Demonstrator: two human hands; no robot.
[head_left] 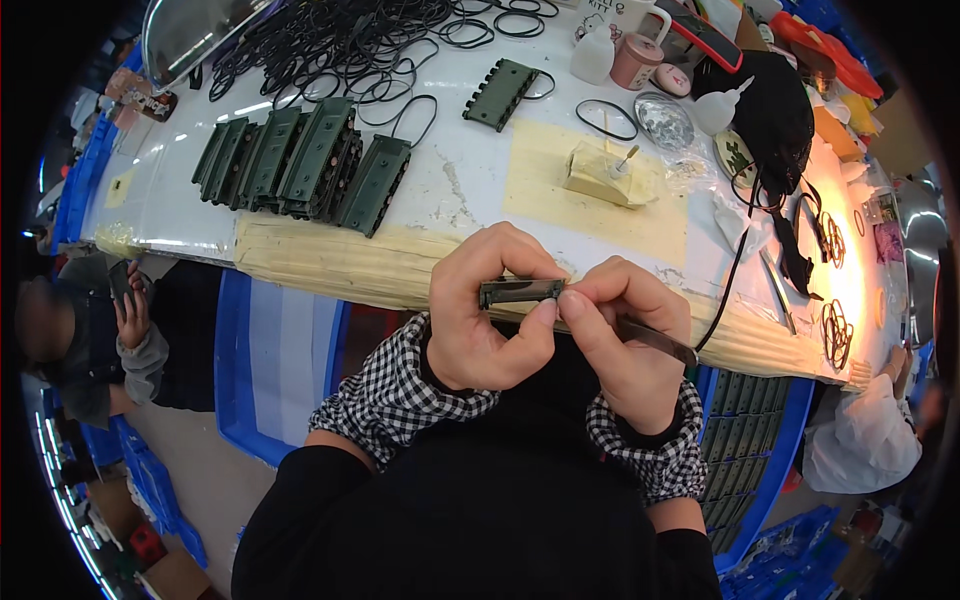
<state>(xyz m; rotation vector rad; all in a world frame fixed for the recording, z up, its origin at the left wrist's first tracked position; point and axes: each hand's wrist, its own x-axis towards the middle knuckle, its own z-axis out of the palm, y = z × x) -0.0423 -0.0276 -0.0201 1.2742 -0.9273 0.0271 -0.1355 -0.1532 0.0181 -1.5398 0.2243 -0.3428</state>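
Just beyond the table's front edge, my left hand (485,315) is closed round a small dark green molded part (520,291), with its open side showing. My right hand (635,345) pinches at the right end of this part, its thumb and finger meeting the left fingertips. Whatever lies between those fingertips is too small to make out. A slim flat metal tool (660,343) is tucked in my right hand, its rear end sticking out toward the right; its front end is hidden.
Similar green parts (300,165) stand in a row at left, and one (500,94) lies farther back. Black rubber loops (330,50) heap behind them. A yellowish block (610,176) sits ahead. Blue bins (235,380) flank me below the table. Other people (865,435) sit at both sides.
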